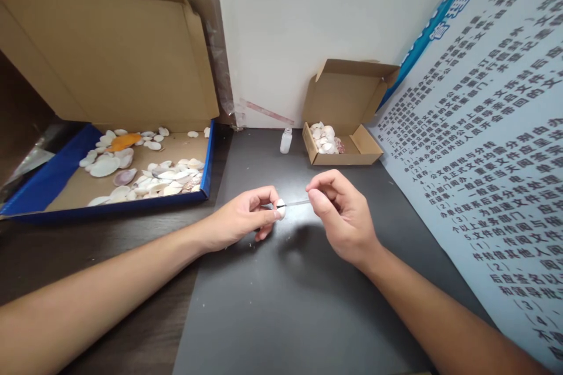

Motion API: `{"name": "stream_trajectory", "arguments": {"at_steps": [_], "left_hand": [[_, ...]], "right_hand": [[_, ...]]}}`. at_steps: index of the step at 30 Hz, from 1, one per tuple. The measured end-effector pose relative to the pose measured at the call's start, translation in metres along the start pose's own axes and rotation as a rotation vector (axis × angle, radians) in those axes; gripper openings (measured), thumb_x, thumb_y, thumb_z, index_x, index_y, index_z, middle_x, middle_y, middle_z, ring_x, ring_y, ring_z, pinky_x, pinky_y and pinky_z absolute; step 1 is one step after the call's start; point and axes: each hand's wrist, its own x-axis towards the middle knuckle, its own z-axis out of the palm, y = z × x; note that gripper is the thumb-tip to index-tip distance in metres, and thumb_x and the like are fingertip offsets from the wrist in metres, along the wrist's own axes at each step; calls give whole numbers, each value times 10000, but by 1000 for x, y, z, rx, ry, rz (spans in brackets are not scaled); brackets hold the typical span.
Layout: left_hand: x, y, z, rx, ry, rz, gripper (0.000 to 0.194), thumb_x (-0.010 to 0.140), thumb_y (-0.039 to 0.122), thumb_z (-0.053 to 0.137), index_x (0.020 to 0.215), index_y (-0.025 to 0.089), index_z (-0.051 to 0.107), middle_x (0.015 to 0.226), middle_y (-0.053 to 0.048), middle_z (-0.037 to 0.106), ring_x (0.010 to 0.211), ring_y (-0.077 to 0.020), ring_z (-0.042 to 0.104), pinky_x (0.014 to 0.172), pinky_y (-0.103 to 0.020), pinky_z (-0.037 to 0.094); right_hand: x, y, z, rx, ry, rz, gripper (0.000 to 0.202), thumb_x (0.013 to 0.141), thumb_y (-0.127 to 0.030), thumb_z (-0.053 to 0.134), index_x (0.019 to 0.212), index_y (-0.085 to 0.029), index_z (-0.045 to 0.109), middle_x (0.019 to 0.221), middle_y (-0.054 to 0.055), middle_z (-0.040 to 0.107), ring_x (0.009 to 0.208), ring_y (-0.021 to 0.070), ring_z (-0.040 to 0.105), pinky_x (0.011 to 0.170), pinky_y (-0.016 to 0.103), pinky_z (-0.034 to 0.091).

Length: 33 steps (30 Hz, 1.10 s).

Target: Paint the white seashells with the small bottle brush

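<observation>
Inside mat edges (200, 281), shell (282, 212) in left fingers (267, 193)

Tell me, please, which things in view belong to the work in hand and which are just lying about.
Belonging: white shell in left hand; thin tool in right hand; probably blue box, small cardboard box.
Seemingly incidental: bottle; printed board.

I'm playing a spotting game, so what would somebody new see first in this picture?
Probably the bright orange piece among the pale shells in the big blue-edged box on the left. Then the middle: the left grip holds a small white shell, and the right grip holds a thin tool pointing at it. The light-blue banner full of dark writing fills the right side.
</observation>
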Motion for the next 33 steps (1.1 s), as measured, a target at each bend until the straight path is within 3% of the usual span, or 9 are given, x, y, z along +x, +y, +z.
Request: {"name": "stream_trajectory", "arguments": {"at_steps": [21,25,29,33], "left_hand": [[0,-2,-2,-67,-8,-14,233,841,348,672,822,194,497,552,69,498,470,-74,458,489,-196,355],[1,-3,-3,-83,-15,-3,214,846,339,658,824,188,509,583,62,499,475,-71,469,487,-195,373],[1,-4,-3,-104,-23,-1,177,848,309,649,841,191,517,595,61,509,477,-70,483,487,-191,398],[1,-4,-4,-110,-22,-7,159,851,292,644,844,188,524,565,67,503,462,-66,488,484,-184,401]], "right_hand": [[0,2,0,-28,-44,-15,76,915,-289,549,869,-229,537,542,-92,324,451,84,322,451,240,269],[1,1,0,-86,24,1,80,865,-259,606,851,-229,533,533,-103,279,437,78,280,437,239,252],[0,1,0,-1,-44,-9,60,909,-272,548,870,-228,535,543,-93,327,444,80,306,439,236,254],[0,1,0,-50,11,-2,64,875,-235,593,858,-223,532,540,-104,282,441,74,269,435,233,236]]}}
